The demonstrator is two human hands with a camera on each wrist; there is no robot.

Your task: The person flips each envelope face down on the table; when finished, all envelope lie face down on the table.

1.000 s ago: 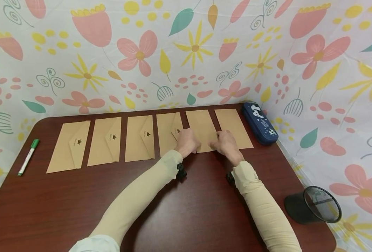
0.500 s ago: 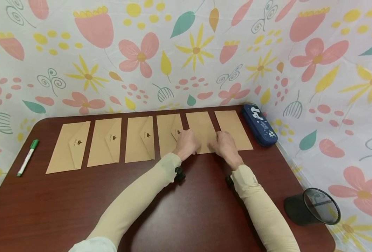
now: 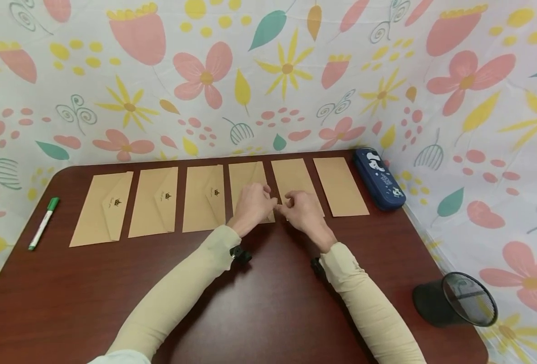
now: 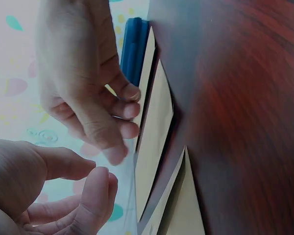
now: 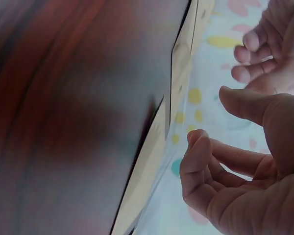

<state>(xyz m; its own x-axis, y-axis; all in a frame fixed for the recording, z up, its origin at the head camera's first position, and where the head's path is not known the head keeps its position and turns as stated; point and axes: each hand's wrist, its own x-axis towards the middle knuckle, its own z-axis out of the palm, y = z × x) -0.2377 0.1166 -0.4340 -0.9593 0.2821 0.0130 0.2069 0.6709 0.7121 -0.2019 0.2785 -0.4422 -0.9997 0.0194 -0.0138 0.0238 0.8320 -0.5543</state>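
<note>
Several tan paper envelopes lie in a row across the back of the table. My left hand (image 3: 254, 205) is over the fourth envelope from the left (image 3: 245, 174), covering its crown print. My right hand (image 3: 302, 207) overlaps the near end of the fifth envelope (image 3: 293, 174), which shows a plain face. The fingertips of both hands almost meet between these two envelopes. In the left wrist view, the left thumb and fingertips (image 4: 100, 183) come close together with nothing between them. The right wrist view has the right fingers (image 5: 193, 166) loosely bent and the thumb apart, holding nothing.
Another plain envelope (image 3: 341, 187) and a dark blue pencil case (image 3: 379, 178) are at the right. Further envelopes with crown-printed flaps, like the leftmost envelope (image 3: 97, 212), lie left of the hands, beside a green-capped marker (image 3: 44, 223). A black mesh cup (image 3: 437, 303) sits near the right edge.
Both hands have shifted left and come closer together. The left hand now covers more of the fourth envelope, and the right has uncovered the sixth. The envelopes keep their places.
</note>
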